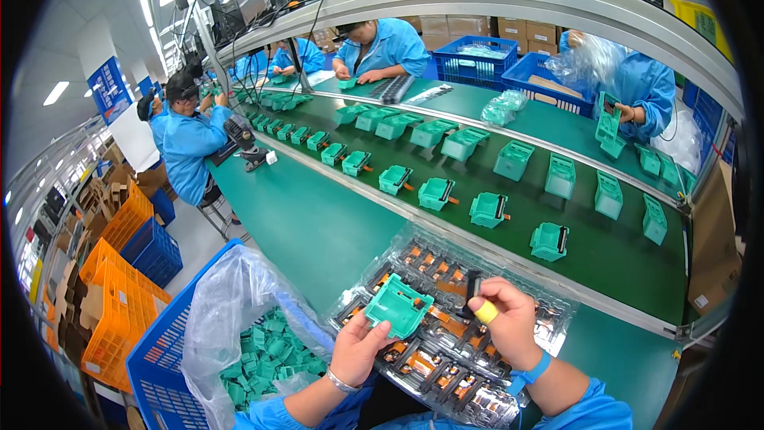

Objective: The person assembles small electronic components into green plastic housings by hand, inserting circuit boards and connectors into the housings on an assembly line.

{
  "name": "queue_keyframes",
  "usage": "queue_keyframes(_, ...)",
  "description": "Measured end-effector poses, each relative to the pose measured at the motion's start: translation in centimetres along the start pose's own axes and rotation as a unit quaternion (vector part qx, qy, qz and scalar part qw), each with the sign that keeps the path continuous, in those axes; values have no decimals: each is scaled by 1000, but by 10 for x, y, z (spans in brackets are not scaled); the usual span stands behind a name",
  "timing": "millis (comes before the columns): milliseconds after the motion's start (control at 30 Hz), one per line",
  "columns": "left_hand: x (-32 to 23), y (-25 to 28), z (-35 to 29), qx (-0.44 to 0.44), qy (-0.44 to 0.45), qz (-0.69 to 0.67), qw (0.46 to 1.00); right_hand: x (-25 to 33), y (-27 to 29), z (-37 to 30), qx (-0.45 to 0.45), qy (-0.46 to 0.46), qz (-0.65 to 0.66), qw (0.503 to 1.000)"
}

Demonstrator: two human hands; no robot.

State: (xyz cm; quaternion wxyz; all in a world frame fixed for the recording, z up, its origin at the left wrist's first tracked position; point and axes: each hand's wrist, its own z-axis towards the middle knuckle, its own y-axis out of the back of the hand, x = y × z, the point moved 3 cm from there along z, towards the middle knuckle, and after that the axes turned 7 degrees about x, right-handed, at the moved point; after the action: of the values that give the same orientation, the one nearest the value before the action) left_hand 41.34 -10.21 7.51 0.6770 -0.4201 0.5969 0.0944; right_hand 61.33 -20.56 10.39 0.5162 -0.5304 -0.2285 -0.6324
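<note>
Teal plastic housing (397, 304) — pinched at its lower edge by left hand (356, 348), held above clear blister tray (557, 310). Right hand (504, 320) closed on small black part (473, 283), just right of housing. Risk: thin edge grip, housing may tilt & drop onto tray parts; black part cd slip, misalign.

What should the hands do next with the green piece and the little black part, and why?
Probably bring the right hand over and press the small black part into the green plastic piece. The left hand holds that piece up, tilted toward the right hand, and the part is pinched just beside it, apart. Green pieces on the conveyor belt already carry black parts.
</note>
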Motion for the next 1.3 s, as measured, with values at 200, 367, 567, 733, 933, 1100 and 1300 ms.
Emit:
queue_keyframes(200, -2, -11, -3, 8, -46, 149, 988, 9, -5, -7, 52, 62, -188, 979)
queue_keyframes(367, 2, -13, -5, 29, -44, 171, 984, 11, -8, -7, 82, 85, -243, 963)
queue_keyframes(567, 5, -17, -7, 44, -18, 180, 983, 4, -4, -9, 102, -6, -259, 960)
queue_keyframes(733, 4, -22, -8, 62, -20, 186, 980, 0, -3, -9, 115, -35, -272, 955)
queue_keyframes(933, 5, -26, -10, 74, -12, 186, 980, -24, 6, -11, 125, -102, -180, 970)
queue_keyframes(1100, 2, -27, -11, 83, 3, 164, 983, -25, 7, -10, 129, -172, -36, 976)
queue_keyframes(1300, 9, -27, -12, 81, -17, 168, 982, -31, 11, -15, 153, -197, -70, 966)
